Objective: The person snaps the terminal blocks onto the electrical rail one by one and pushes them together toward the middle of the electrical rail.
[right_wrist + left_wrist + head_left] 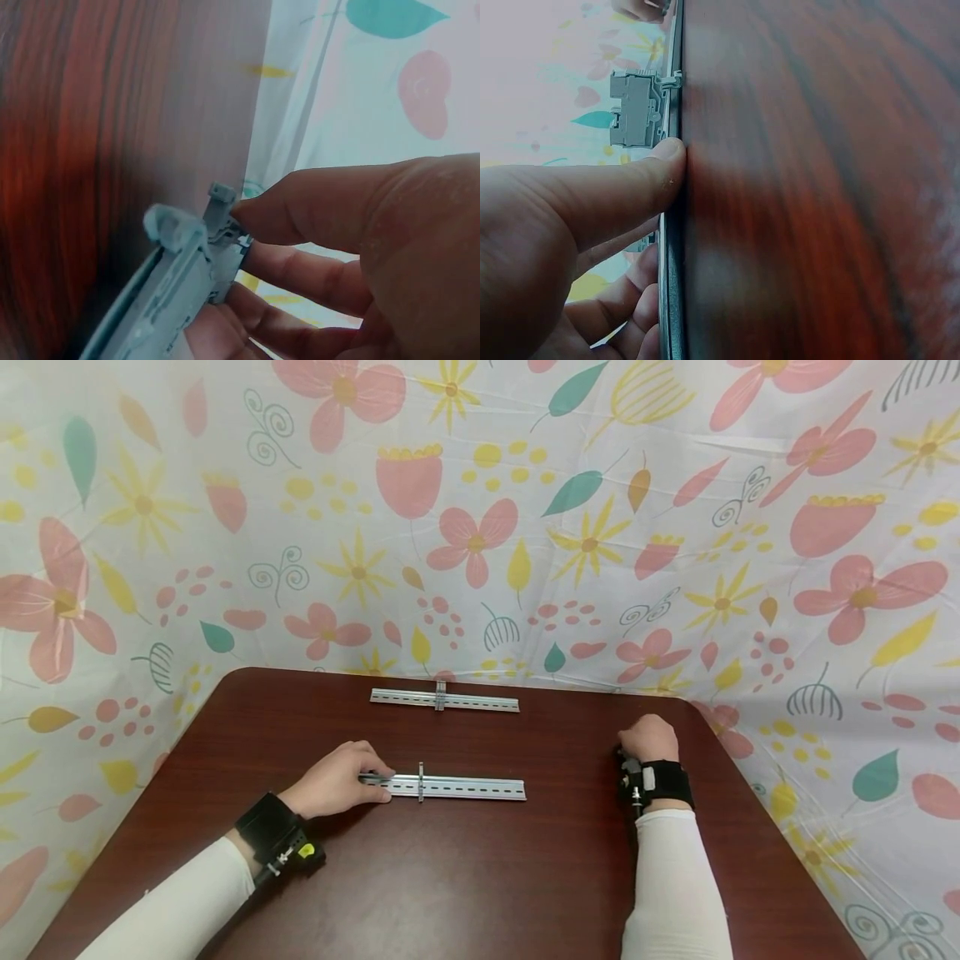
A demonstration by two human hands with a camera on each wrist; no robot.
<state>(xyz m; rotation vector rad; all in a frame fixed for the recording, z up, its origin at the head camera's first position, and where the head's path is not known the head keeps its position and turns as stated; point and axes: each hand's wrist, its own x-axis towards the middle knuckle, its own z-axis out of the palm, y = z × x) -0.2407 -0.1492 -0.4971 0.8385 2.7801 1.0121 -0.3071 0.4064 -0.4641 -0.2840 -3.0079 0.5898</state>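
In the head view my left hand (345, 781) pinches the left end of a slotted metal DIN rail (472, 788) lying on the table. A thin grey terminal block (421, 782) stands on this rail just right of the fingers. The left wrist view shows the thumb against the rail (673, 292), with the grey terminal block (636, 111) beyond it. My right hand (651, 739) is at the table's right side, apart from the rail. The right wrist view shows its thumb and fingers gripping another grey terminal block (176, 289), partly covered by the fingers.
A second DIN rail (483, 702) lies near the table's back edge, with grey terminal blocks (440, 695) clipped near its middle. The brown table (465, 877) meets a flower-printed curtain (480, 610) behind it and at its sides.
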